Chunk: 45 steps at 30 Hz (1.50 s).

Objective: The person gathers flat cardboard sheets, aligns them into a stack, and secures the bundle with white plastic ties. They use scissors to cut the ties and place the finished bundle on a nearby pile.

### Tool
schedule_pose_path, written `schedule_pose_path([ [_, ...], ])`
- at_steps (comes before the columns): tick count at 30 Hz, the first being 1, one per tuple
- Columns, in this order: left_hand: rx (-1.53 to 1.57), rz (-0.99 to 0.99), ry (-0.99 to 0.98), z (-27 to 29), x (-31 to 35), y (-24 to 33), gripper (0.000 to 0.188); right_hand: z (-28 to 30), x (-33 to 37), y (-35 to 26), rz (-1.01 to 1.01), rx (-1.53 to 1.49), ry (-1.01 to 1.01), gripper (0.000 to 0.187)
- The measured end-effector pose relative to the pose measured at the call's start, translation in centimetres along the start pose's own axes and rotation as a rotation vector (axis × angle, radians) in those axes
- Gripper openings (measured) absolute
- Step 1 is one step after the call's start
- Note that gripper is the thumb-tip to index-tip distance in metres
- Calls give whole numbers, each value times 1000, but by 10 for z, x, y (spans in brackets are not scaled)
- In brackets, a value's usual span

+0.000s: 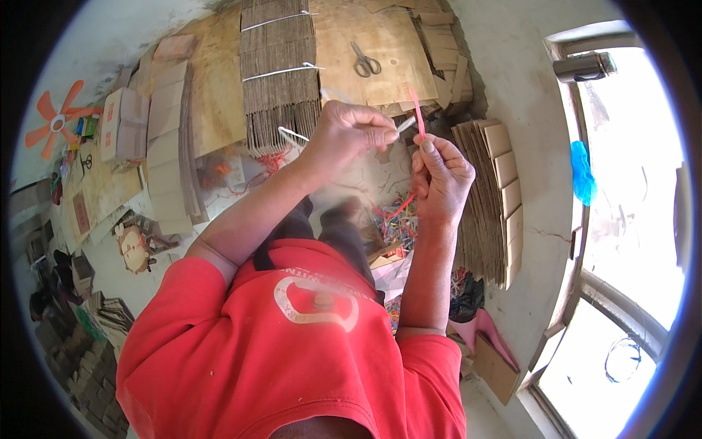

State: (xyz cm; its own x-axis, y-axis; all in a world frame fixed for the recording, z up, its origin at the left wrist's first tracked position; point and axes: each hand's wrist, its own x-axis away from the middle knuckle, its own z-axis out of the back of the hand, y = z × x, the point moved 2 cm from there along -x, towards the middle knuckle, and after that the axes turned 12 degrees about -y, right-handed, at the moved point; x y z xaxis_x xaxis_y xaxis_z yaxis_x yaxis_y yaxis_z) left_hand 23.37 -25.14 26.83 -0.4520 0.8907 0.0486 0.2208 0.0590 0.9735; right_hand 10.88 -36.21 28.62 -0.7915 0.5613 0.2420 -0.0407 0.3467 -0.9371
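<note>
My left hand [352,133] is closed in a pinch on a white cord [405,124], whose end sticks out toward my right hand. Close beside it, my right hand [444,175] grips a red plastic strap [418,111]. One length of the strap rises above my fingers, and another hangs below my palm. The white end comes right up to the red strap; whether they touch I cannot tell. Beyond my left hand lies a tall stack of folded cardboard [279,84], bound with white ties. A pair of dark-handled scissors [366,64] rests on the wooden board [344,33].
More cardboard sheets [488,190] stand in a stack at my right, near the window [629,146]. Coloured strap scraps [398,228] lie in a heap below my hands. At left are a cardboard box [123,126], leaning cardboard [170,139] and an orange fan [57,124].
</note>
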Motion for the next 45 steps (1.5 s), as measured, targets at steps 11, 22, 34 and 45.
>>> schedule_pose_path([
  [11,26,-1,70,8,-9,3,18,0,-1,2,-32,70,-105,11],
  [22,158,71,97,9,-14,-1,21,2,-8,5,-37,95,-139,10],
  [34,338,17,107,15,-13,4,10,2,-3,-2,-32,311,-203,14],
  [45,196,151,58,13,-12,2,10,8,7,-31,446,827,-330,23],
])
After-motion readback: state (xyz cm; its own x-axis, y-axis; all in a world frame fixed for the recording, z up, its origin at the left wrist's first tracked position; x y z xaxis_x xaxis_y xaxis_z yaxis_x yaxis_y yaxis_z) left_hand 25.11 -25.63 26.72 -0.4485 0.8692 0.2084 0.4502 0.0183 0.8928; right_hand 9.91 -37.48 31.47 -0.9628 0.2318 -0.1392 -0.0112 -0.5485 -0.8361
